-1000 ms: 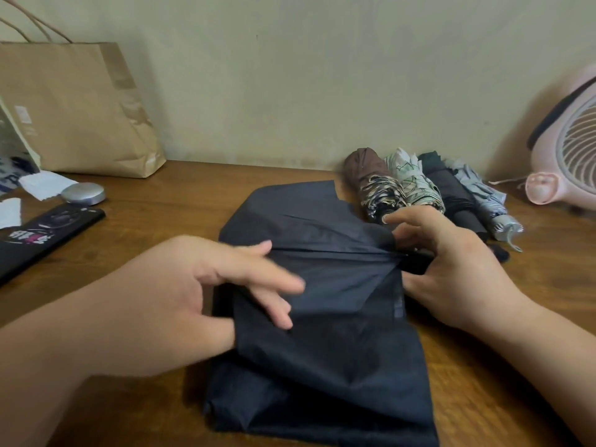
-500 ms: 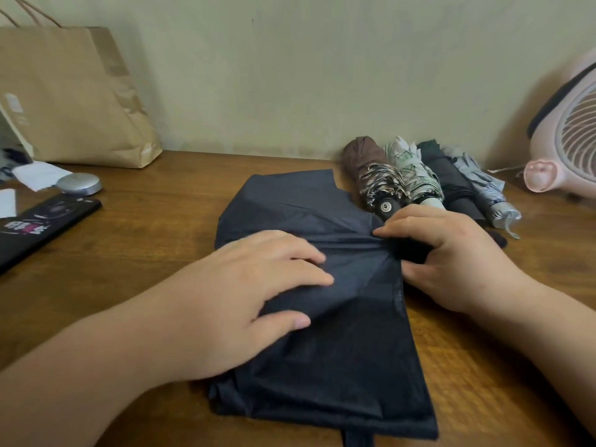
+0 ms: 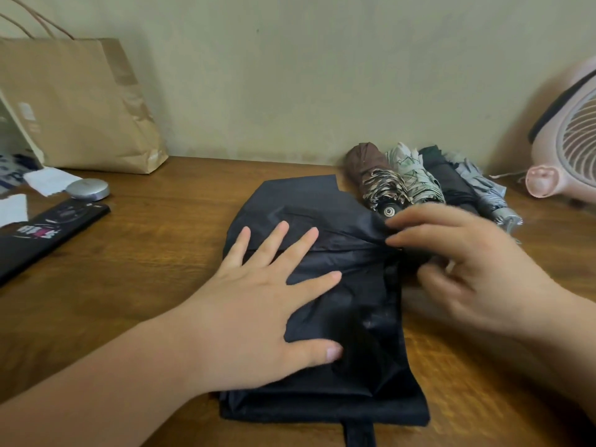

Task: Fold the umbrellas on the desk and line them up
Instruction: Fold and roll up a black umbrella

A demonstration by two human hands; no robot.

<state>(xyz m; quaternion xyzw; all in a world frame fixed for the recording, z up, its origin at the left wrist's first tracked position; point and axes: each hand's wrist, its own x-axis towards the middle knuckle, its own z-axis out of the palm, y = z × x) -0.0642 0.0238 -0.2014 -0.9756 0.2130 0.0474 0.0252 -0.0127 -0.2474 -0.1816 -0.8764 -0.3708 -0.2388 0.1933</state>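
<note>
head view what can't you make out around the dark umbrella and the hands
right hand: motion-blurred, head view; its grip is unclear.
dark umbrella: handle end hidden under the right hand.
strap: cut off by the bottom edge.
fan: cut off by the right edge.

The flattened umbrella (image 3: 322, 204) lies on the desk (image 3: 161, 253) right before me, its strap (image 3: 359, 433) at the near edge. My left grip (image 3: 258, 304) lies flat on its left half. My right grip (image 3: 467, 269) holds its right edge, where the cloth gathers. Behind it and to the right, four folded umbrellas (image 3: 419, 179) lie side by side, touching, with their far ends near the wall (image 3: 290, 75). Right of that row stands a fan (image 3: 567, 146). At the far left a paper bag (image 3: 80, 108) stands against the wall. Before it lie a paper slip (image 3: 48, 180), a round case (image 3: 87, 189) and, nearer me, a phone (image 3: 48, 233).
</note>
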